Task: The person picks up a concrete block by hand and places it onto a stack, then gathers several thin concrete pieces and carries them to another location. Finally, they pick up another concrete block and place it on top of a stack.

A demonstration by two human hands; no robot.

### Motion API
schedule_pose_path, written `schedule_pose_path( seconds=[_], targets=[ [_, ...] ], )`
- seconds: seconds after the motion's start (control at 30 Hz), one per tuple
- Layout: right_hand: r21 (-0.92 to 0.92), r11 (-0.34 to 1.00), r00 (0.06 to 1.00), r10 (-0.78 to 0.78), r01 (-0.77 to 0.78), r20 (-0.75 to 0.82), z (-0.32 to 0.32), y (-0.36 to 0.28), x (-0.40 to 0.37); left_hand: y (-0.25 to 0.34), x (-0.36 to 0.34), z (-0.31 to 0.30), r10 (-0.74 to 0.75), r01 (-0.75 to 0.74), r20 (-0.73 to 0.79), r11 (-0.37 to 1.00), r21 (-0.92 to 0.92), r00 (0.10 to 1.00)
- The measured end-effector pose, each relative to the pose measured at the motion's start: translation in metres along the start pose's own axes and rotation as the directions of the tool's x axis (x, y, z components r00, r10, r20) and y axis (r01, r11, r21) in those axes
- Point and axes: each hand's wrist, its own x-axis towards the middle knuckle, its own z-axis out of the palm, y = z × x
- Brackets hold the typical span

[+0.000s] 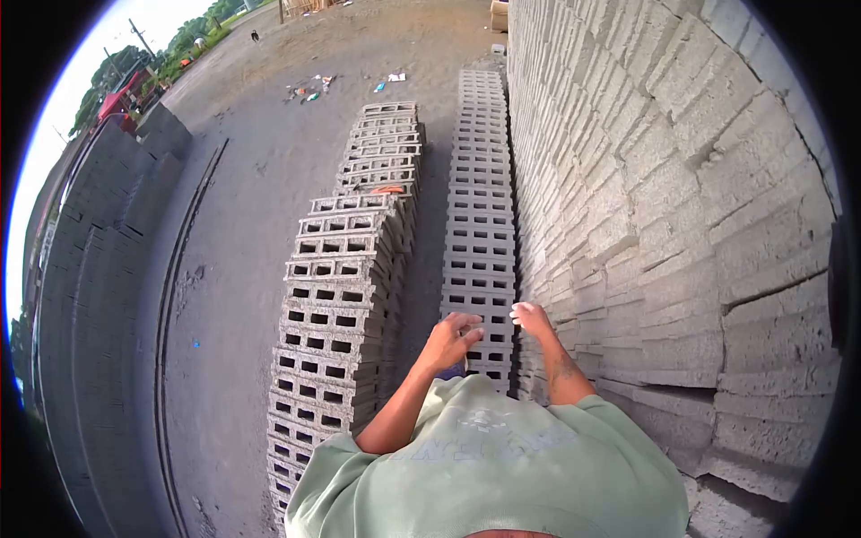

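My left hand (455,339) is held out above a row of grey hollow concrete blocks (480,215), its thumb and fingers apart with nothing between them. To its right, my right hand (531,318) hovers by the row's right edge, close to the tall block wall (646,179). Its fingers are loosely bent and hold nothing that I can see. The row runs straight ahead with its rectangular holes facing up. Beneath my hands, its near end is partly covered by my arms and green shirt (502,448).
On the left runs a higher, uneven stack of hollow blocks (323,296), with an orange object (387,189) on it. A narrow gap separates it from the middle row. Farther left stands another block stack (99,296). Litter (309,90) lies on the ground ahead.
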Motion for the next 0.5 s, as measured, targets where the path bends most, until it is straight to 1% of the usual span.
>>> schedule_pose_path(
  seconds=[0.03,0.07,0.1,0.13,0.17,0.2,0.23,0.27,0.3,0.33,0.37,0.4,0.47,0.5],
  targets=[
    [-0.177,0.983,0.998,0.056,-0.049,0.035,-0.013,0.005,0.018,0.0,0.03,-0.012,-0.005,0.005,-0.026,1.0,-0.011,1.0],
    [-0.359,0.928,0.989,0.129,-0.097,0.066,-0.031,0.019,0.025,0.01,0.059,-0.028,-0.051,0.051,-0.008,0.999,0.013,0.999],
    [-0.568,0.823,0.975,0.132,-0.009,0.176,-0.053,0.047,0.04,0.012,0.085,-0.04,-0.056,0.055,-0.034,0.998,-0.028,0.998],
    [-0.729,0.675,0.948,0.145,0.115,0.283,-0.073,0.07,0.062,0.015,0.115,-0.055,-0.052,0.048,-0.067,0.997,-0.059,0.996],
    [-0.82,0.521,0.926,0.137,0.236,0.353,-0.087,0.077,0.074,0.016,0.142,-0.07,-0.055,0.05,-0.085,0.997,-0.064,0.995],
    [-0.869,0.352,0.895,0.149,0.349,0.42,-0.095,0.08,0.082,0.017,0.167,-0.083,-0.066,0.059,-0.097,0.996,-0.07,0.993],
    [-0.66,0.751,0.964,0.169,0.01,0.207,-0.098,0.071,0.084,0.017,0.191,-0.096,-0.075,0.068,-0.101,0.995,-0.07,0.992],
    [-0.216,0.934,0.956,0.294,-0.284,0.014,-0.1,0.058,0.087,0.016,0.214,-0.107,-0.086,0.079,-0.102,0.994,-0.069,0.991],
    [-0.217,0.932,0.953,0.302,-0.29,0.023,-0.1,0.049,0.094,0.014,0.236,-0.118,-0.112,0.108,-0.081,0.993,-0.056,0.99],
    [-0.101,0.909,0.913,0.395,-0.404,-0.097,-0.101,0.039,0.104,0.012,0.259,-0.127,-0.14,0.138,-0.062,0.989,-0.045,0.988],
    [0.022,0.867,0.847,0.492,-0.499,-0.203,-0.105,0.035,0.118,0.016,0.279,-0.137,-0.128,0.128,-0.072,0.992,-0.005,0.989],
    [0.008,0.861,0.844,0.5,-0.508,-0.192,-0.11,0.032,0.133,0.008,0.299,-0.142,-0.145,0.145,-0.08,0.989,-0.013,0.986],
    [-0.086,0.692,0.697,0.708,-0.717,-0.115,-0.122,0.019,0.177,-0.007,0.349,-0.151,-0.184,0.185,-0.077,0.983,0.01,0.98],
    [-0.323,0.723,0.76,0.65,-0.611,0.018,-0.136,0.01,0.204,-0.01,0.37,-0.153,-0.223,0.225,-0.089,0.974,0.01,0.971]
  ],
)
